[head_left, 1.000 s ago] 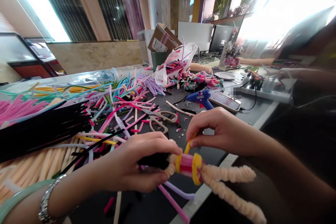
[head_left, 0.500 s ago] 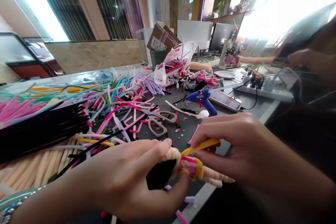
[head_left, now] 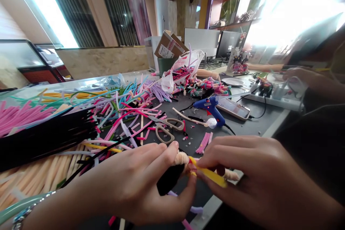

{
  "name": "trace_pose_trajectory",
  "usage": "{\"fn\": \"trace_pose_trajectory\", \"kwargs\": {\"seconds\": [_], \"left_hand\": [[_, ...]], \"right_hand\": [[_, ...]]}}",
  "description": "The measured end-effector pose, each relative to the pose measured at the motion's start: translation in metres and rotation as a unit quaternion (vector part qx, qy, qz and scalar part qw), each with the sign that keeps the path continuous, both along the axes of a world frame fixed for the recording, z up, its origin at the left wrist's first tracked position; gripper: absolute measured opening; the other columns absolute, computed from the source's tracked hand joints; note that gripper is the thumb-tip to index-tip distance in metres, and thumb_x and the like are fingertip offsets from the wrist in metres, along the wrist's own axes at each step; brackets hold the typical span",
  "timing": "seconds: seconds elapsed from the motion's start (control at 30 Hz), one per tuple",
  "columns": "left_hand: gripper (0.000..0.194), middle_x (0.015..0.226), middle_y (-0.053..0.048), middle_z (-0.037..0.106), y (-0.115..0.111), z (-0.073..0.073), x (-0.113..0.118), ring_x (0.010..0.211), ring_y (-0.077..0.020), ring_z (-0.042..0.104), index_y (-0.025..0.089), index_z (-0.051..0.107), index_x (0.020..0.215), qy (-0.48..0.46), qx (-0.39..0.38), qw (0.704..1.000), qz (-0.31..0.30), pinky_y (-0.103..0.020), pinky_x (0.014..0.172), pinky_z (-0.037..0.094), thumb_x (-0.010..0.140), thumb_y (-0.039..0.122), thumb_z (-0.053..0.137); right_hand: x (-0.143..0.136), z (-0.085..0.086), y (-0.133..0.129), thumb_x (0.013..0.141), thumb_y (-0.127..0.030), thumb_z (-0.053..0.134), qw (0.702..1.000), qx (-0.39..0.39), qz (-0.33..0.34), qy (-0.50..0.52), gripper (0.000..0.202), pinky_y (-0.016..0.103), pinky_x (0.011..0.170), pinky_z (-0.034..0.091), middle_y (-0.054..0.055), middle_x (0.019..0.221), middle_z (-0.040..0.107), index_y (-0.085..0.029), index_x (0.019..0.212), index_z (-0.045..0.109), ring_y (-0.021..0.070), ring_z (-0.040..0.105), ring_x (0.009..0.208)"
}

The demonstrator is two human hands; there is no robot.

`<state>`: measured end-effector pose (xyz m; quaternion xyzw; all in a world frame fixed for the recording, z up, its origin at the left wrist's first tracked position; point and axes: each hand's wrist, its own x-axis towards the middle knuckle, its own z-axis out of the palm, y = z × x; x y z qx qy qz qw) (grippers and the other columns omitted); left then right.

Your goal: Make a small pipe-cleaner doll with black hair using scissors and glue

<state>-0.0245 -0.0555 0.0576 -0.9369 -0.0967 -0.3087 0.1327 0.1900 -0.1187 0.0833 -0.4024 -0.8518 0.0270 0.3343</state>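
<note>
Between my hands is a small pipe-cleaner doll (head_left: 181, 158) with a beige head, black hair and a pink body. My left hand (head_left: 134, 179) grips it by the head and upper body, thumb below and fingers above. With thumb and forefinger my right hand (head_left: 242, 172) pinches a yellow pipe cleaner (head_left: 212, 176) against the doll's body, its end sticking out over the thumb. The doll's beige legs (head_left: 230, 174) show partly behind my right fingers. Much of its body is hidden by the fingers. Scissors (head_left: 169, 129) lie on the table just beyond my hands.
A blue glue gun (head_left: 210, 107) stands beside a phone (head_left: 234, 109) and a power strip (head_left: 275, 100). Pink (head_left: 24, 116), black and beige pipe-cleaner bundles cover the left. A plastic bag (head_left: 185, 64) and finished figures lie behind. Another person's hand (head_left: 304, 81) is at the right.
My right hand has brought the yellow pipe cleaner down across the front of the doll, and its free end now points lower right. The view has tilted slightly upward.
</note>
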Motion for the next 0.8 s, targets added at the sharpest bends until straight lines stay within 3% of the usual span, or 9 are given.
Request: {"fn": "trace_pose_trajectory", "kwargs": {"seconds": [0.5, 0.8], "left_hand": [[0.039, 0.098, -0.004, 0.068, 0.0081, -0.0047, -0.0074, 0.081, -0.016, 0.07, 0.027, 0.057, 0.115, -0.01, 0.008, 1.0, 0.022, -0.027, 0.074, 0.061, 0.079, 0.016, 0.066], [0.04, 0.098, -0.003, 0.067, 0.0098, -0.0054, -0.0065, 0.082, -0.0143, 0.068, 0.028, 0.058, 0.115, -0.004, -0.002, 0.999, 0.041, -0.027, 0.078, 0.06, 0.08, 0.012, 0.066]], "right_hand": [[-0.0058, 0.0014, -0.0006, 0.076, -0.007, 0.049, 0.993, 0.112, 0.005, -0.049, 0.023, 0.022, 0.053, 0.051, 0.005, 0.071, 0.07, -0.013, 0.074, 0.071, 0.0122, 0.062, 0.057], [-0.005, 0.0005, 0.0007, 0.078, -0.007, 0.049, 0.992, 0.123, -0.017, -0.031, 0.022, 0.021, 0.058, 0.052, 0.004, 0.071, 0.069, -0.015, 0.075, 0.069, 0.0116, 0.063, 0.06]]}}
